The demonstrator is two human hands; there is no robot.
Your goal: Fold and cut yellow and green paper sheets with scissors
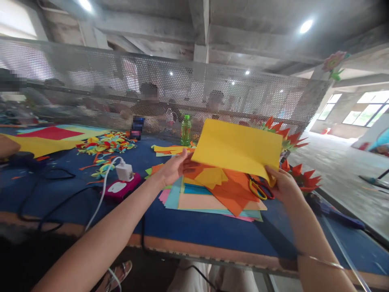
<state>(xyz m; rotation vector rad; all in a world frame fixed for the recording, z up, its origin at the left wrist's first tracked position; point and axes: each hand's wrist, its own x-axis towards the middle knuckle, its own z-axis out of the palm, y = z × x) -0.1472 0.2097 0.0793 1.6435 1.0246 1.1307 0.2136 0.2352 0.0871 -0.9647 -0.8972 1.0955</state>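
A yellow paper sheet [240, 148] is lifted above the blue table [197, 229], held at both lower corners. My left hand [174, 167] pinches its lower left corner. My right hand [281, 184] grips its lower right corner. Below the sheet lies a stack of coloured papers [212, 194] with orange pieces on top. Scissors with yellow and red handles [259, 188] rest on the stack, just left of my right hand.
A green bottle [186, 129] stands behind the stack. A white charger [124, 171] sits on a pink device [120, 188], cables trailing left. Paper scraps [105, 146] lie at left, red-orange paper flowers [288, 140] at right. A perforated metal screen [170, 93] backs the table; people sit behind it.
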